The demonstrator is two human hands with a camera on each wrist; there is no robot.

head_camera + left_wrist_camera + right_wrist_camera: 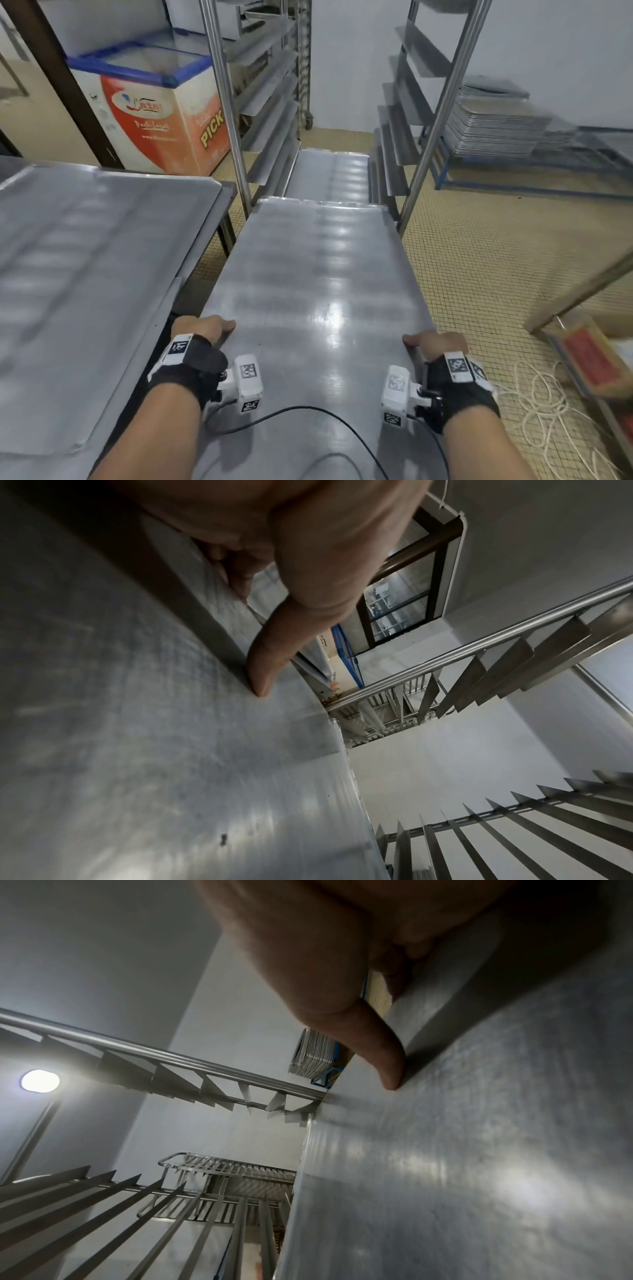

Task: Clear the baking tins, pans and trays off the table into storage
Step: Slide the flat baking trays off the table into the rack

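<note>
A large flat metal baking tray [315, 274] is held level in front of me, its far end at the mouth of a steel tray rack [239, 113]. My left hand [205, 329] grips its left edge, thumb [267, 669] on top and fingers curled underneath. On the right edge my right hand [435, 342] grips the same way, thumb [383, 1058] on the tray's surface [479, 1150]. Another tray [329, 171] lies low inside the rack beyond it. More trays [85, 274] lie stacked on the table at left.
The rack's angled runners [400, 147] line both sides ahead. A chest freezer [154, 109] stands at back left. A pile of trays [493, 126] rests on a low blue shelf at right. White rope [548, 404] lies on the tiled floor.
</note>
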